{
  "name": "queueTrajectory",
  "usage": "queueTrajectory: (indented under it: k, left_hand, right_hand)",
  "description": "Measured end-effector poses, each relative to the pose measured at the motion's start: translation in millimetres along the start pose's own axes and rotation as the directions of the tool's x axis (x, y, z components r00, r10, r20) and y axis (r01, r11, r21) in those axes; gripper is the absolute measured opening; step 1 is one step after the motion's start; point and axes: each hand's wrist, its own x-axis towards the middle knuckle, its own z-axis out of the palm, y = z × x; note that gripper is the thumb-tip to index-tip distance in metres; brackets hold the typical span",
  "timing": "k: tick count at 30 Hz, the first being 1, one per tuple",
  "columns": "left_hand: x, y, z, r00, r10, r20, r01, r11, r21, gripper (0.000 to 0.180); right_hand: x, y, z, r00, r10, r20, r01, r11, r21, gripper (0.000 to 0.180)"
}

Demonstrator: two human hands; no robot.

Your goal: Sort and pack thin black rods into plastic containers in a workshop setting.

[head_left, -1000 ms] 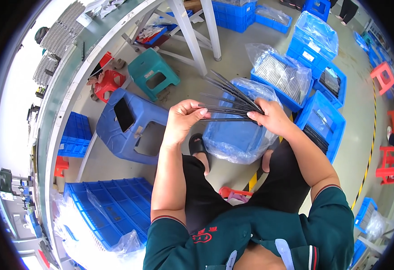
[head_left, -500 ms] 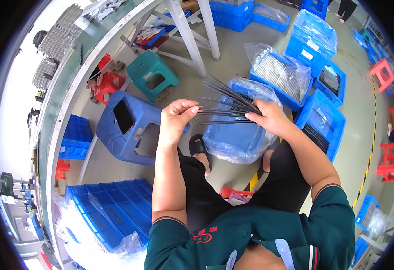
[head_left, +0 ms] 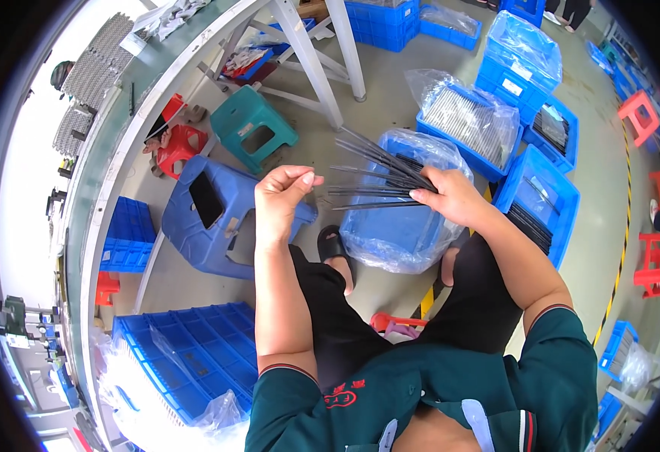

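The right hand (head_left: 450, 194) clasps a splayed bundle of black rods (head_left: 405, 177) over a blue bin (head_left: 394, 230) in clear plastic (head_left: 390, 262). Just left of the rods' tips, the left hand (head_left: 279, 200) presses thumb and fingertips together.

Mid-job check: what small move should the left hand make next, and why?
Probably ease the left hand rightward to steady the black rods: they fan apart from the right hand, and the left hand's pinched fingers appear just short of them.
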Motion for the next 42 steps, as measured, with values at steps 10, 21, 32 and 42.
queueTrajectory:
  k: [10,21,32,42]
  left_hand:
    - [-2.2,-1.3,3.4,0.991,-0.069,0.117,0.074,0.996,-0.041,0.011]
    - [-2.6,3.6,-4.3,0.965,-0.194,0.175,0.195,0.981,0.009,0.009]
    - [-0.9,-1.2,-6.8,0.985,-0.032,0.169,0.042,0.998,-0.050,0.012]
    - [-7.0,2.4,-6.9,0.970,-0.015,0.244,0.044,0.993,-0.112,0.011]
  right_hand:
    - [-0.7,-9.5,0.7,0.991,0.012,0.130,-0.017,0.999,0.035,0.028]
    - [-1.1,-2.3,2.1,0.973,0.029,0.229,-0.078,0.976,0.206,0.033]
    - [-2.7,-2.9,5.8,0.800,0.051,0.598,-0.417,0.763,0.494,0.035]
    - [-5.1,-4.4,-0.8,0.706,0.013,0.708,-0.510,0.704,0.495,0.035]
